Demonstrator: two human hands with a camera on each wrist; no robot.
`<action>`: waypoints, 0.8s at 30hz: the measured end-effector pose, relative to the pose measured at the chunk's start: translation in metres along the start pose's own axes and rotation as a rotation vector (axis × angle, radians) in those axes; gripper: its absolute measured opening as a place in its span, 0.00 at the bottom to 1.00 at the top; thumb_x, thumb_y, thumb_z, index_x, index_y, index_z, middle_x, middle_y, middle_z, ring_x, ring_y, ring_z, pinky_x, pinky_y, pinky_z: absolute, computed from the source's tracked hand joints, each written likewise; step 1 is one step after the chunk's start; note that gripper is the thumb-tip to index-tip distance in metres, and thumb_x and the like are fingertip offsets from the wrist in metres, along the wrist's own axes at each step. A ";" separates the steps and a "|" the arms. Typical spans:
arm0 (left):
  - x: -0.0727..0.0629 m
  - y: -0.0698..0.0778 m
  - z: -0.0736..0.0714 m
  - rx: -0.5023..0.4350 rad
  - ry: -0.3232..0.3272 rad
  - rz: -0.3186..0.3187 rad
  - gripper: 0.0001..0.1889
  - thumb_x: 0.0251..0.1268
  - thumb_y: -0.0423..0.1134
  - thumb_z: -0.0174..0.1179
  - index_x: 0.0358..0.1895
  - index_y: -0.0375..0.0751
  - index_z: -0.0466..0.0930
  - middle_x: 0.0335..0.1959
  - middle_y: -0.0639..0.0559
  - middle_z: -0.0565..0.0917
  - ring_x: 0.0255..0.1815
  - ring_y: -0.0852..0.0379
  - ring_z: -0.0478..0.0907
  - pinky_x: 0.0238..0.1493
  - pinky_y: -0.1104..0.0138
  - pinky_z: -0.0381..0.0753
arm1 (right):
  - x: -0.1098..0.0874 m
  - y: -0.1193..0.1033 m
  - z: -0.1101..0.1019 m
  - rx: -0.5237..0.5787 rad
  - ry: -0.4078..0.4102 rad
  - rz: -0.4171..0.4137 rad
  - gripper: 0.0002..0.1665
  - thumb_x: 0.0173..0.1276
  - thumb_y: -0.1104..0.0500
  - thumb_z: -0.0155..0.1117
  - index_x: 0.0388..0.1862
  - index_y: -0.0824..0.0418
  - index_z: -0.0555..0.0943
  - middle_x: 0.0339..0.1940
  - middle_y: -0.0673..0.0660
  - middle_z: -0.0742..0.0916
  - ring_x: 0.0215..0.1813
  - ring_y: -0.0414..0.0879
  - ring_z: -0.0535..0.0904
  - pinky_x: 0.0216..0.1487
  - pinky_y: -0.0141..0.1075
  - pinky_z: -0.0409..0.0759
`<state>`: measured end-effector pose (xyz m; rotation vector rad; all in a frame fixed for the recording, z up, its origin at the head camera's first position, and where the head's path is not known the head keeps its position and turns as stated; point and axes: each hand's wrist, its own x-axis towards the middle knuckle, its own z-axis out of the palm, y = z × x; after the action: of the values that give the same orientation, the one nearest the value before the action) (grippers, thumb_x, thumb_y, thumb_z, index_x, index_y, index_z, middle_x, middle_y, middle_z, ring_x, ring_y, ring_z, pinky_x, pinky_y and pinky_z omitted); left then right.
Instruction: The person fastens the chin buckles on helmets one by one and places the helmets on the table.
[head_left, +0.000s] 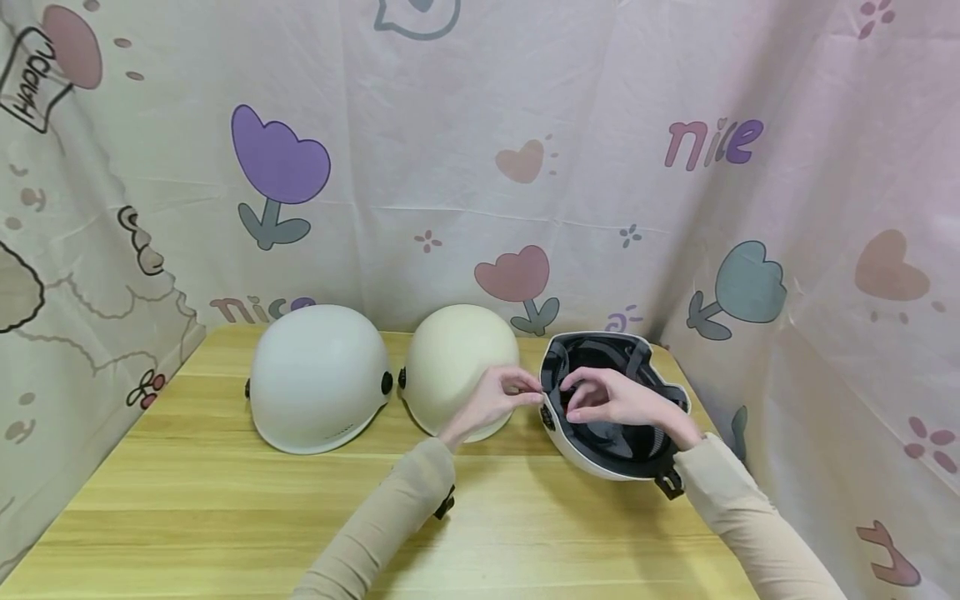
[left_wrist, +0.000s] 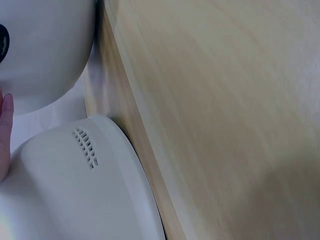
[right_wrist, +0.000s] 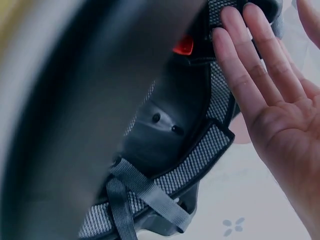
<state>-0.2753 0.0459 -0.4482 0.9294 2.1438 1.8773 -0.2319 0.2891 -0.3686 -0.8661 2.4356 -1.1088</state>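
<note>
An upturned white helmet (head_left: 600, 467) with black lining lies at the right of the table, its hollow facing up. My left hand (head_left: 495, 398) pinches its left rim between thumb and fingertips, just above a round black button. In the left wrist view only parts of the left fingers (left_wrist: 5, 135) show, against the helmet's pale side. My right hand (head_left: 615, 398) is over the hollow, thumb and forefinger apart. Seen from the right wrist, its straight fingers (right_wrist: 245, 90) touch the grey mesh padding near a red buckle part (right_wrist: 184, 46). Grey straps (right_wrist: 150, 192) cross the lining.
A white helmet (head_left: 318, 375) and a cream helmet (head_left: 457, 354) stand dome-up in a row on the wooden table (head_left: 187, 517). The left forearm passes in front of the cream one. A black buckle (head_left: 669, 483) hangs by the upturned helmet's front. Printed cloth (head_left: 420, 150) surrounds the table.
</note>
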 end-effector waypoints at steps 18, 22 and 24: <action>0.001 -0.003 0.005 0.014 0.015 -0.035 0.10 0.63 0.35 0.69 0.44 0.34 0.87 0.44 0.39 0.89 0.41 0.63 0.86 0.47 0.75 0.83 | 0.007 -0.001 0.020 -0.072 0.129 0.063 0.25 0.64 0.57 0.74 0.51 0.66 0.72 0.29 0.58 0.85 0.26 0.48 0.85 0.27 0.33 0.85; 0.001 -0.002 0.005 0.028 0.024 -0.047 0.09 0.65 0.35 0.68 0.45 0.34 0.88 0.46 0.40 0.89 0.45 0.59 0.86 0.48 0.75 0.83 | 0.008 -0.003 0.021 -0.132 0.174 0.074 0.23 0.64 0.58 0.73 0.52 0.64 0.73 0.29 0.57 0.86 0.24 0.43 0.84 0.27 0.33 0.85; 0.001 -0.002 0.006 0.022 0.021 -0.041 0.09 0.66 0.33 0.66 0.45 0.33 0.87 0.47 0.39 0.89 0.47 0.54 0.87 0.49 0.73 0.84 | 0.009 -0.004 0.022 -0.164 0.197 0.079 0.22 0.63 0.58 0.73 0.51 0.63 0.74 0.30 0.57 0.86 0.23 0.41 0.83 0.28 0.32 0.85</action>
<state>-0.2735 0.0513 -0.4509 0.8666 2.1826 1.8556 -0.2257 0.2689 -0.3799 -0.7307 2.7289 -1.0205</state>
